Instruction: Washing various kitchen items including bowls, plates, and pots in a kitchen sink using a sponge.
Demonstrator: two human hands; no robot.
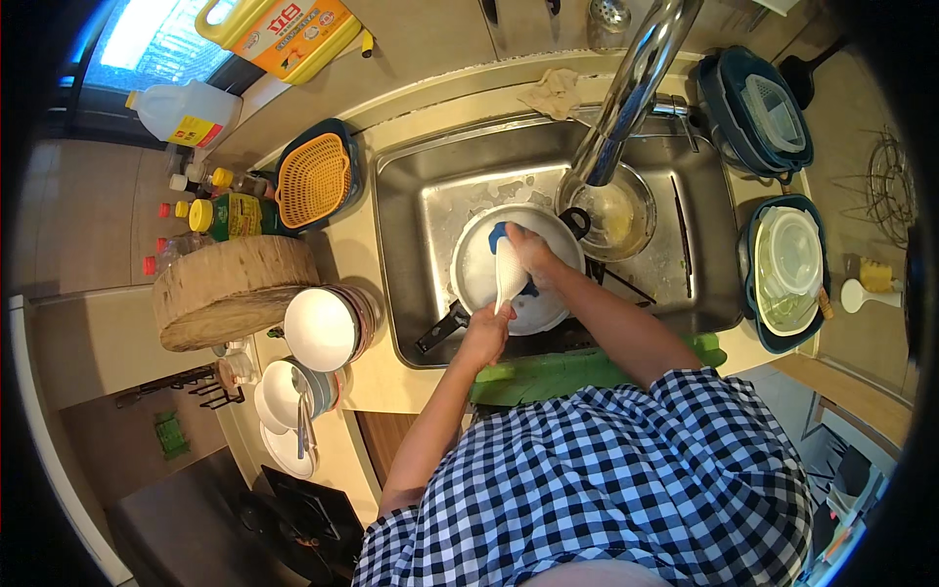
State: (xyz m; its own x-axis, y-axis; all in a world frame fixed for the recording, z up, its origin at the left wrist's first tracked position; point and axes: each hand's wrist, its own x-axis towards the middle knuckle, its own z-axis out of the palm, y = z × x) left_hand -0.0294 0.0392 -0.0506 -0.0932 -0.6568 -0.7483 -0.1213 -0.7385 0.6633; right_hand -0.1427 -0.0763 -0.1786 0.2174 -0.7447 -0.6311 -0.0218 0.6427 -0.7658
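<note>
My left hand (486, 336) grips the narrow end of a white rice paddle with a dimpled surface (509, 273). At the paddle's broad end, my right hand (534, 253) presses a blue scrubbing cloth (498, 236) against it. Both hands are over a round metal pot (475, 258) with a long black handle at its lower left and a short one at its upper right. The pot is in a stainless steel sink (411, 220); its inside looks whitish. Beside it, under the faucet (623, 103), is a clear bowl (640, 233) holding cloudy, yellowish liquid.
Chopsticks (682, 235) lie along the sink's right side. Stacked bowls (323, 330) and a thick wooden chopping block (235, 293) stand left. An orange basket (314, 180) is behind them. Basins with containers (788, 271) line the right counter. A green cloth (543, 378) covers the front edge.
</note>
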